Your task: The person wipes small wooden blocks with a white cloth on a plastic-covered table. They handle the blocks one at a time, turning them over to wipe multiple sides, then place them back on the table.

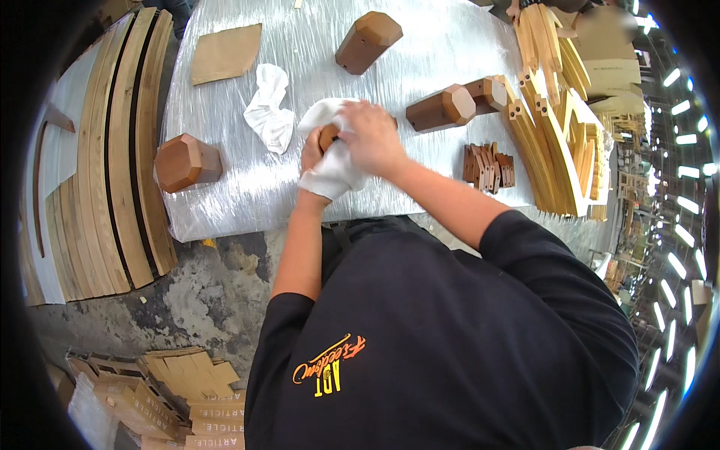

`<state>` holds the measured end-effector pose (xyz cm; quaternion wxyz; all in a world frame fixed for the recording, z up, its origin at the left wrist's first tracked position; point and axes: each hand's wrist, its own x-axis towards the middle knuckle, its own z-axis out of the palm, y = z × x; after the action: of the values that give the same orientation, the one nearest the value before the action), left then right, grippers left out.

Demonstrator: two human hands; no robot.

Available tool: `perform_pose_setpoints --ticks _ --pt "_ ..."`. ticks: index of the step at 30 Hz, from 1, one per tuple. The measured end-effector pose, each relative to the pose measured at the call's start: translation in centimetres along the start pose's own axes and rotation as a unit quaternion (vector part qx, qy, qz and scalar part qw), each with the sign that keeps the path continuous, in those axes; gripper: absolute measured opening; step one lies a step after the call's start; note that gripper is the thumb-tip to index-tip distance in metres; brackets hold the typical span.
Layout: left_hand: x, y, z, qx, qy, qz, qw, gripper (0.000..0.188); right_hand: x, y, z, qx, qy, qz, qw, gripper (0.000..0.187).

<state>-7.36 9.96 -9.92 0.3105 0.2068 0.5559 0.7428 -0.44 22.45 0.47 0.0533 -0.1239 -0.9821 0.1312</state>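
You had both hands mid-surface on the plastic-wrapped work surface (225,202). Your left hand (313,154) cupped a small brown faceted wooden block (328,136) from below, fingers closed around it. Your right hand (371,135) pressed a white cloth (330,169) over it, fingers curled shut on the cloth. Looked like wiping was mid-way: this piece in hand, a second crumpled white rag (270,112) lay just left. Similar octagonal brown wooden blocks sat apart: one at far left (187,161), one at top (367,41), two at right (442,107); I couldn't tell which were finished. A stack of small flat brown wooden pieces (487,166) lay near your right forearm. A tan cardboard sheet (225,52) lay top left. Brown cardboard cartons with red lettering (214,424) sat on the floor, lower left.
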Motion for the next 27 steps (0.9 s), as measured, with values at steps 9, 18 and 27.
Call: perform_pose_setpoints --ticks 9,18,27 --pt "-1.8 3.7 -1.1 0.224 -0.015 0.006 0.975 0.116 -2.6 10.4 -4.3 0.269 0.052 0.317 0.908 0.038" --pt "-2.8 5.4 -1.5 0.237 -0.037 -0.006 0.971 0.121 -7.2 6.9 4.7 -0.007 -0.025 0.188 0.982 0.067" --pt "-3.0 3.9 -2.0 0.259 -0.014 -0.020 0.965 0.121 -5.5 1.1 -3.1 0.269 0.027 0.129 0.954 0.042"
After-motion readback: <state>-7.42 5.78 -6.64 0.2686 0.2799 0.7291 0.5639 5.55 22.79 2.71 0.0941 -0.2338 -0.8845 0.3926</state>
